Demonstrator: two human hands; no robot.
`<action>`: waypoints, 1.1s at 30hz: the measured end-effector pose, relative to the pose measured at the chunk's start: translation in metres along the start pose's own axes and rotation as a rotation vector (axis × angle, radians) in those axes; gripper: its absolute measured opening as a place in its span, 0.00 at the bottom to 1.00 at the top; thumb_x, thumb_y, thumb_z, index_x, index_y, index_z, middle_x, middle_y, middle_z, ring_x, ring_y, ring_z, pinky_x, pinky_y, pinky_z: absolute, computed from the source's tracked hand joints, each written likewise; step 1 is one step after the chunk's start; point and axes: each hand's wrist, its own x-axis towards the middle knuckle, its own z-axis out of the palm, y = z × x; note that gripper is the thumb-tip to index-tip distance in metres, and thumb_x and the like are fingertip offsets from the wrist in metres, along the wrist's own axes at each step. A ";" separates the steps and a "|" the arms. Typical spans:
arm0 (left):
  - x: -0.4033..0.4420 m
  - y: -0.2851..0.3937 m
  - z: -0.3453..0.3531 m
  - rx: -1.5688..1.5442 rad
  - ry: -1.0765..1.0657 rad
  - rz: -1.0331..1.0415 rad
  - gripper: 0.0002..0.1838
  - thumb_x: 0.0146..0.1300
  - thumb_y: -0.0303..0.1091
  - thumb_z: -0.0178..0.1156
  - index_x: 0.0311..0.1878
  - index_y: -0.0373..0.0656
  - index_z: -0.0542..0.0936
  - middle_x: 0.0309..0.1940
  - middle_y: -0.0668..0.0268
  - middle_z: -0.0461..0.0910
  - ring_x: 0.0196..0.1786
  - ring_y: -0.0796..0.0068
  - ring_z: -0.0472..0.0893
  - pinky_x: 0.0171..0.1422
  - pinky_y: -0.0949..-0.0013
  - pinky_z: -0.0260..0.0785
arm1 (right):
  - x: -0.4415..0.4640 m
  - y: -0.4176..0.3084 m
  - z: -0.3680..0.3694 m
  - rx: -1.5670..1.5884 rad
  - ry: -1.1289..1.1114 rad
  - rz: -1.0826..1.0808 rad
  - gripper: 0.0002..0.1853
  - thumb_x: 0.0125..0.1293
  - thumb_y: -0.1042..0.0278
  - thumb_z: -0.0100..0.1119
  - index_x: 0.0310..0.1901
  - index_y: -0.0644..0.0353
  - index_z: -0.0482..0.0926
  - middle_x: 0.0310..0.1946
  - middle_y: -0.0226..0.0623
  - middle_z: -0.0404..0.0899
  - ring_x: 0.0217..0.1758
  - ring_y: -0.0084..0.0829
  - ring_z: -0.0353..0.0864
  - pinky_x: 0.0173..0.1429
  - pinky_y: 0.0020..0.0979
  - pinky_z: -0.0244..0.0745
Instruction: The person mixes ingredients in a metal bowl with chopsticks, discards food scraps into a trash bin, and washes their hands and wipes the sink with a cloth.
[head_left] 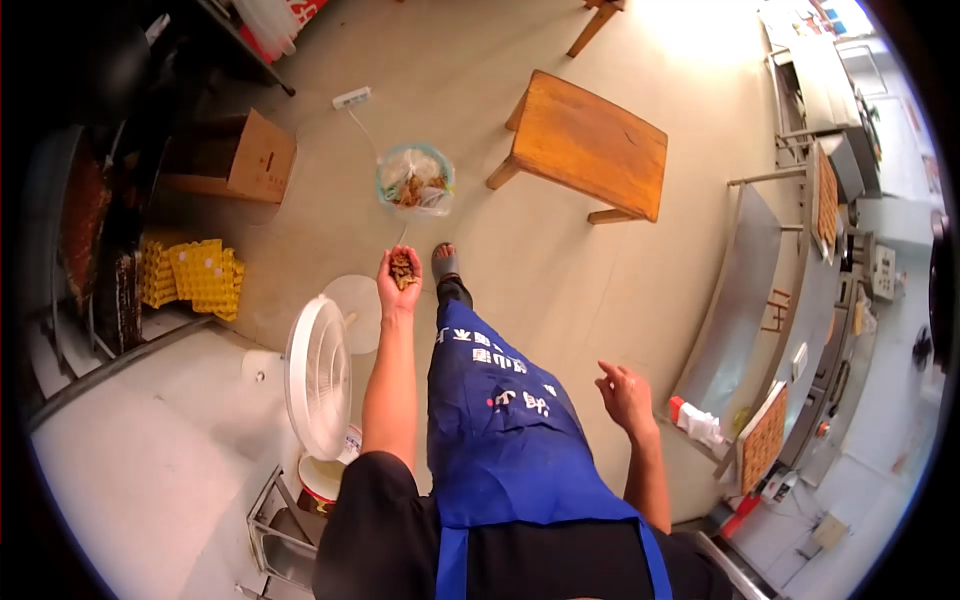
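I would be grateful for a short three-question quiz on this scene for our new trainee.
1. Which hand has small brownish pieces resting in its palm?
2. True or false: the right hand is clutching a yellow tray.
3. Where does the bag-lined bin stand?
(a) on the wooden table
(b) on the floor
(c) inside the cardboard box

Key:
1. The left hand, cupped with the palm up.
2. False: no tray is in that hand; the yellow trays are over at the left of the picture.
3. (b)
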 end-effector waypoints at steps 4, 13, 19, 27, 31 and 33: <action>0.082 0.034 -0.013 0.013 0.098 0.056 0.13 0.75 0.35 0.56 0.42 0.35 0.85 0.40 0.57 0.87 0.48 0.60 0.86 0.56 0.58 0.83 | 0.049 -0.034 -0.032 0.033 -0.062 0.088 0.16 0.66 0.67 0.66 0.55 0.56 0.84 0.36 0.41 0.85 0.36 0.43 0.85 0.42 0.41 0.79; 0.215 0.104 -0.026 0.296 0.438 0.146 0.15 0.76 0.43 0.54 0.43 0.41 0.83 0.38 0.63 0.85 0.43 0.64 0.85 0.40 0.69 0.80 | 0.161 -0.061 -0.034 -0.031 -0.253 0.122 0.16 0.66 0.66 0.65 0.55 0.56 0.84 0.35 0.41 0.85 0.36 0.43 0.86 0.41 0.41 0.80; 0.294 0.139 -0.073 0.449 0.464 0.141 0.17 0.78 0.44 0.51 0.43 0.42 0.81 0.36 0.64 0.84 0.39 0.67 0.83 0.29 0.73 0.66 | 0.211 -0.065 -0.015 -0.078 -0.367 0.085 0.16 0.65 0.68 0.66 0.55 0.56 0.84 0.35 0.42 0.85 0.36 0.44 0.86 0.40 0.40 0.80; 0.362 0.162 -0.120 0.650 0.660 0.245 0.17 0.79 0.45 0.50 0.44 0.41 0.77 0.33 0.61 0.81 0.32 0.65 0.80 0.30 0.67 0.69 | 0.233 -0.055 -0.001 -0.071 -0.436 0.172 0.16 0.63 0.69 0.67 0.53 0.57 0.85 0.33 0.40 0.84 0.35 0.43 0.86 0.39 0.40 0.80; 0.384 0.158 -0.134 0.694 0.764 0.333 0.20 0.78 0.49 0.52 0.50 0.40 0.77 0.45 0.59 0.80 0.44 0.60 0.80 0.42 0.59 0.74 | 0.245 -0.061 0.000 -0.017 -0.444 0.188 0.16 0.64 0.69 0.67 0.53 0.57 0.85 0.33 0.40 0.84 0.35 0.43 0.85 0.40 0.40 0.80; 0.385 0.148 -0.123 0.726 0.828 0.355 0.21 0.78 0.50 0.52 0.53 0.39 0.77 0.51 0.58 0.79 0.51 0.59 0.79 0.50 0.56 0.75 | 0.251 -0.060 0.000 -0.021 -0.439 0.176 0.16 0.64 0.70 0.67 0.54 0.57 0.85 0.33 0.40 0.84 0.35 0.44 0.85 0.40 0.40 0.80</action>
